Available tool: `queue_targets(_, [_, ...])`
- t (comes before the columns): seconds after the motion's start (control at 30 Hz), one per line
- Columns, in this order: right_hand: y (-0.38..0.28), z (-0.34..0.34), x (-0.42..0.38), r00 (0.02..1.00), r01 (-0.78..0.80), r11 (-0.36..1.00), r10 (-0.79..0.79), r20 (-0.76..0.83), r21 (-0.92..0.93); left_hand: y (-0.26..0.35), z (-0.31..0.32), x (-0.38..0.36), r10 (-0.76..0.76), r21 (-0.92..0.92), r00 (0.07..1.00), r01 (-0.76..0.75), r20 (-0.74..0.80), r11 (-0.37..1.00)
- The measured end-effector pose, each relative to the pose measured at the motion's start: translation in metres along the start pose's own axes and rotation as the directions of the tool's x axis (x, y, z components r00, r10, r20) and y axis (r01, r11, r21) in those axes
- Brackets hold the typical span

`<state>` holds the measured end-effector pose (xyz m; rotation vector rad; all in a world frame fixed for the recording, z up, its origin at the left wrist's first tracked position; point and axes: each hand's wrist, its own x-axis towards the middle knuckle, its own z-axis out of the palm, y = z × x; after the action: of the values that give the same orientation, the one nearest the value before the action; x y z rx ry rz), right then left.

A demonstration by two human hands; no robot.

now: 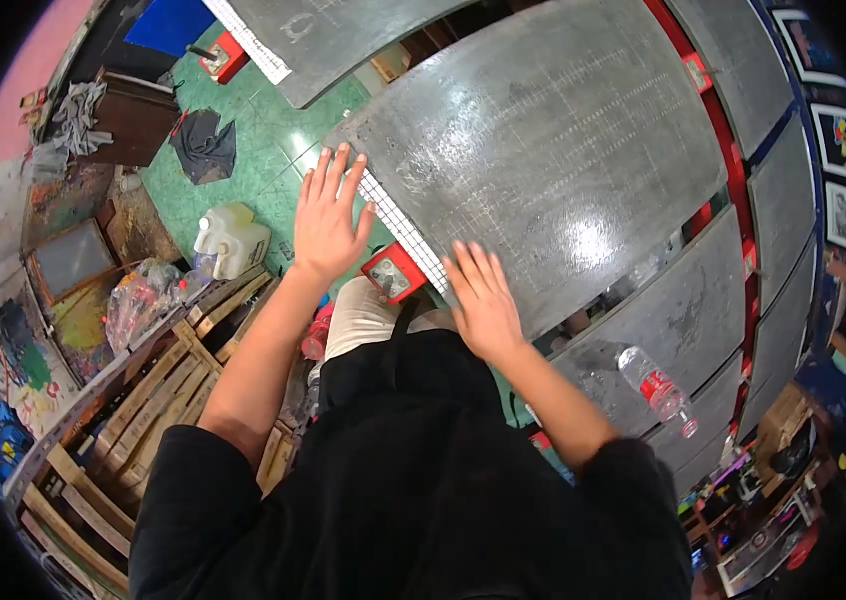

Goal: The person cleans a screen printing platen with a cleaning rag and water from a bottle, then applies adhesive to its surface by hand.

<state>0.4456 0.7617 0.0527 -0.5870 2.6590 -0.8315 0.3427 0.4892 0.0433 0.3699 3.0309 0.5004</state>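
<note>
A view from a head-worn camera, looking steeply down over a person in a black top and apron. Nearest, both bare forearms reach forward from the sleeves. The right hand (483,300) lies palm down, fingers together and flat, pressing on the near edge of a large grey metal table panel (553,150). The left hand (328,215) rests further along the same edge, fingers spread and open, fingertips touching a white gridded ruler strip (398,225) that runs along the panel's border. Neither hand grips anything. Between the hands, just below the edge, sits a small red bracket (393,272).

The panel looks stiff, heavy and smooth, with a glossy glare and faint scratched grid lines; it seems likely to slide rather than bend, and its thin near edge appears the best place to take hold. On a neighbouring panel to the right lies a clear plastic water bottle (655,385) on its side. To the left, beyond the hands, stand wooden pallets (143,420) and a white plastic jug (231,240) on a green tiled floor (263,140)
</note>
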Motion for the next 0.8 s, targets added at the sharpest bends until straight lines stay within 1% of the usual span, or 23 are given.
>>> queue_targets(0.03, [-0.003, 0.001, 0.029, 0.999, 0.044, 0.999, -0.044, -0.015, 0.025, -0.005, -0.001, 0.002, 0.026, -0.017, 1.000, -0.026, -0.005, 1.000])
queue_targets(0.1, [-0.006, 0.004, 0.097, 0.983, 0.159, 0.987, -0.160, -0.088, -0.018, -0.007, -0.008, 0.008, 0.078, -0.018, 0.995, -0.079, -0.057, 0.997])
queue_targets(0.17, [-0.014, 0.008, 0.155, 0.956, 0.231, 0.973, -0.230, -0.184, -0.020, -0.016, -0.011, 0.009, 0.099, -0.042, 0.995, -0.099, -0.018, 0.994])
queue_targets(0.2, [-0.020, 0.018, 0.161, 0.956, 0.220, 0.976, -0.218, -0.196, -0.011, -0.020, -0.014, 0.011, 0.104, -0.069, 0.995, -0.104, 0.000, 0.992])
queue_targets(0.23, [-0.022, 0.028, 0.167, 0.946, 0.192, 0.981, -0.191, -0.260, -0.020, -0.021, -0.018, 0.014, 0.129, -0.043, 0.992, -0.129, -0.004, 0.991])
queue_targets(0.27, [-0.022, 0.032, 0.170, 0.932, 0.164, 0.986, -0.165, -0.322, -0.031, -0.020, -0.019, 0.017, 0.147, -0.040, 0.989, -0.147, 0.000, 0.988])
queue_targets(0.33, [-0.017, 0.021, 0.125, 0.958, 0.171, 0.984, -0.156, -0.241, 0.043, -0.020, -0.013, 0.015, -0.085, -0.288, 0.991, 0.051, -0.106, 0.956])
queue_targets(0.37, [-0.013, 0.013, 0.094, 0.971, 0.163, 0.983, -0.144, -0.192, 0.087, -0.026, 0.003, 0.019, -0.130, -0.264, 0.955, 0.057, -0.266, 0.963])
queue_targets(0.4, [-0.008, 0.006, 0.062, 0.986, 0.117, 0.990, -0.107, -0.127, 0.081, -0.027, 0.017, 0.028, -0.131, -0.273, 0.955, 0.056, -0.266, 0.960])
queue_targets(0.43, [-0.004, 0.000, 0.029, 0.996, 0.075, 0.994, -0.071, -0.058, 0.073, -0.026, 0.031, 0.037, -0.466, -0.545, 0.849, 0.275, -0.249, 0.792])
queue_targets(0.47, [0.000, -0.004, -0.006, 1.000, 0.008, 0.998, -0.008, -0.012, 0.060, -0.027, 0.044, 0.047, -0.739, -0.762, 0.661, 0.411, -0.128, 0.500])
queue_targets(0.5, [0.004, -0.006, -0.036, 0.998, -0.057, 0.998, 0.056, 0.030, 0.041, -0.033, 0.057, 0.059, -0.795, -0.892, 0.592, 0.420, 0.132, 0.165])
queue_targets(0.53, [0.008, -0.005, -0.063, 0.998, -0.060, 0.998, 0.059, 0.034, 0.032, -0.042, 0.073, 0.071, -0.794, -0.895, 0.592, 0.419, 0.139, 0.156])
queue_targets(0.57, [0.010, -0.003, -0.086, 0.993, -0.107, 0.994, 0.106, 0.050, 0.024, -0.052, 0.089, 0.083, -0.755, -0.928, 0.572, 0.350, 0.322, -0.131])
queue_targets(0.6, [0.010, -0.005, -0.092, 0.987, -0.152, 0.988, 0.151, 0.062, 0.016, -0.046, 0.085, 0.093, -0.664, -0.873, 0.570, 0.267, 0.485, -0.409])
queue_targets(0.63, [0.011, -0.001, -0.090, 0.986, -0.157, 0.988, 0.156, 0.062, 0.016, -0.038, 0.082, 0.099, -0.651, -0.844, 0.539, 0.292, 0.534, -0.450])
queue_targets(0.67, [0.005, 0.001, -0.082, 0.985, -0.169, 0.986, 0.168, 0.034, 0.005, -0.026, 0.073, 0.102, -0.648, -0.840, 0.537, 0.304, 0.540, -0.449])
queue_targets(0.7, [-0.002, 0.001, -0.068, 0.984, -0.180, 0.984, 0.180, 0.004, -0.007, -0.017, 0.069, 0.104, -0.696, -0.852, 0.492, 0.291, 0.523, -0.435])
queue_targets(0.73, [-0.005, 0.001, -0.049, 0.983, -0.181, 0.983, 0.181, 0.007, 0.000, -0.011, 0.063, 0.106, -0.746, -0.866, 0.441, 0.273, 0.499, -0.419])
queue_targets(0.77, [-0.010, -0.002, -0.023, 0.993, -0.116, 0.993, 0.116, -0.011, 0.007, -0.010, 0.062, 0.106, -0.749, -0.866, 0.434, 0.280, 0.500, -0.415])
queue_targets(0.8, [-0.013, -0.002, 0.006, 0.998, -0.050, 0.999, 0.050, -0.032, 0.013, -0.010, 0.061, 0.105, -0.705, -0.838, 0.454, 0.271, 0.544, -0.473])
